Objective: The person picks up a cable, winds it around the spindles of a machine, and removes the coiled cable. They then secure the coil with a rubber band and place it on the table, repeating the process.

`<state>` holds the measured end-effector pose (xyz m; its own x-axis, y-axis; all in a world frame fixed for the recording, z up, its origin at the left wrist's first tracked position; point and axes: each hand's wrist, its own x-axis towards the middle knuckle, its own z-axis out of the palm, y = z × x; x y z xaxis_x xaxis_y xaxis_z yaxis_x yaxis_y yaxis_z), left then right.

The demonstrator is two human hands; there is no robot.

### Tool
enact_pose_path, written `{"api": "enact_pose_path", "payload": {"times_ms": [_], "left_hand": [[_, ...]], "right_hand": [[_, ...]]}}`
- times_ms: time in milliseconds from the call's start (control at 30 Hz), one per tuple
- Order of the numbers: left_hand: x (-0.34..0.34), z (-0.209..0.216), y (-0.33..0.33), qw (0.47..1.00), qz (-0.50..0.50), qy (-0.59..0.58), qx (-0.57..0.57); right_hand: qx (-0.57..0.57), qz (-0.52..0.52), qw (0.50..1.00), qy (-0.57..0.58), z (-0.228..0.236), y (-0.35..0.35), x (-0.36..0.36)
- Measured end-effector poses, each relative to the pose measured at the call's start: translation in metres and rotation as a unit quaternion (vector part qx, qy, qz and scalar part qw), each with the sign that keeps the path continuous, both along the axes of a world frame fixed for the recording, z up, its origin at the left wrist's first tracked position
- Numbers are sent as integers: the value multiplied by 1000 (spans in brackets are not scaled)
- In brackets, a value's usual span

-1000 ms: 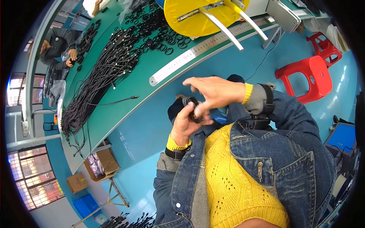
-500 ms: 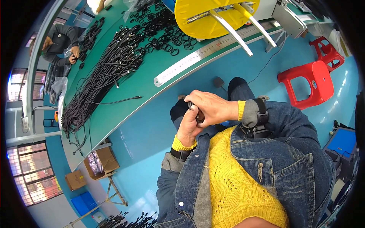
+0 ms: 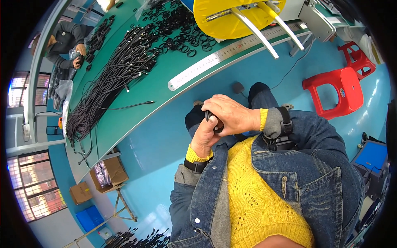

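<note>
My left hand (image 3: 202, 135) and my right hand (image 3: 232, 114) meet in front of my lap, off the table's edge. Between them is a small black looped bundle (image 3: 218, 125), which looks like coiled cable but is mostly covered by my fingers. The left thumb presses against its side, and the right fingers curl over its top. Nearest to my hands on the green table (image 3: 142, 118) lies the loose end of one black cable (image 3: 134, 106). It trails from a large pile of black cables (image 3: 109, 78) with metal-tipped plugs.
Many black rings (image 3: 191, 53) lie scattered beyond a steel ruler (image 3: 202, 65). A yellow reel (image 3: 219, 20) with metal bars juts over the table edge. Red stools (image 3: 351, 89) stand at right, cardboard boxes (image 3: 113, 171) at lower left. Across the table, a co-worker's hands (image 3: 78, 58) hold something dark.
My hands keep their grip on the black bundle, with only a slight shift of the fingers. The whole view has tilted a little. The co-worker's hands have moved slightly apart.
</note>
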<state>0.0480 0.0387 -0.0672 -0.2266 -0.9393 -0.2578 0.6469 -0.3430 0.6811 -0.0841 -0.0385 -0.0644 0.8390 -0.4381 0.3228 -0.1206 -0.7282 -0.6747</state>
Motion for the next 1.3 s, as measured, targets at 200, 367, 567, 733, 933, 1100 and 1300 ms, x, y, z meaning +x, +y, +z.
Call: {"api": "enact_pose_path", "payload": {"times_ms": [200, 367, 567, 733, 933, 1100, 1300], "left_hand": [[20, -27, -1, 997, -43, 62, -3], [22, -19, -12, 993, -67, 75, -58], [29, -10, -7, 996, -40, 78, -34], [38, -1, -5, 988, -119, 94, -18], [42, -6, -1, 968, -180, 171, 35], [42, -6, 2, 980, -117, 146, 67], [42, 0, 3, 986, -125, 108, 27]], "right_hand": [[3, -4, 1000, 0, 18, 4, -4], [32, -16, 998, -45, 27, -10, -18], [93, 2, 996, -16, 23, -19, -24], [202, -12, 979, -37, 26, -31, -16], [148, 38, 987, 52, 35, -37, 6], [117, 56, 986, 107, 26, -24, 18], [85, 51, 993, 65, 20, -15, 15]]}}
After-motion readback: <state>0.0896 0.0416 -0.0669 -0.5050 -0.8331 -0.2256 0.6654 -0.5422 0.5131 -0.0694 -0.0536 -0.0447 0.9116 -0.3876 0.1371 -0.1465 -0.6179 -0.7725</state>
